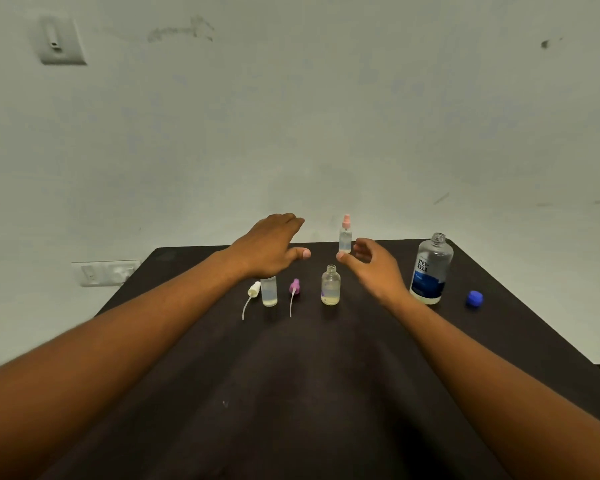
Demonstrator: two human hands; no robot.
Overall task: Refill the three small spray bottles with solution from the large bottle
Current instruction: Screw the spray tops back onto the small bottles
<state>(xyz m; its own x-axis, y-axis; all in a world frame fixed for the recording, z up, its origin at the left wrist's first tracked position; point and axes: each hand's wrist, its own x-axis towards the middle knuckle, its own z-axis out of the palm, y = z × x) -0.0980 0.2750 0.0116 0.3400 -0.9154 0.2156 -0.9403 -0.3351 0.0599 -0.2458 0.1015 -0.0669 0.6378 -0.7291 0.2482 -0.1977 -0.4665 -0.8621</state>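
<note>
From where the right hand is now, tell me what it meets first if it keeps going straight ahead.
Most likely the small clear spray bottle with the pink top: the right hand points its open fingers toward it, nothing visibly between. Depth is unclear, so the gap cannot be judged.

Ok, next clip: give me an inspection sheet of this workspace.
Surface: dark table.
Job's things: large bottle uncapped, its blue cap beside it; pink-topped spray bottle closed; round bottle open; left bottle partly hidden by the wrist; white sprayer and purple sprayer lying on the table.
Clutter: nothing seen.
Hands: left hand and right hand open, holding nothing.
Cables: nothing seen.
Surroundings: pale wall, switch plates.
</note>
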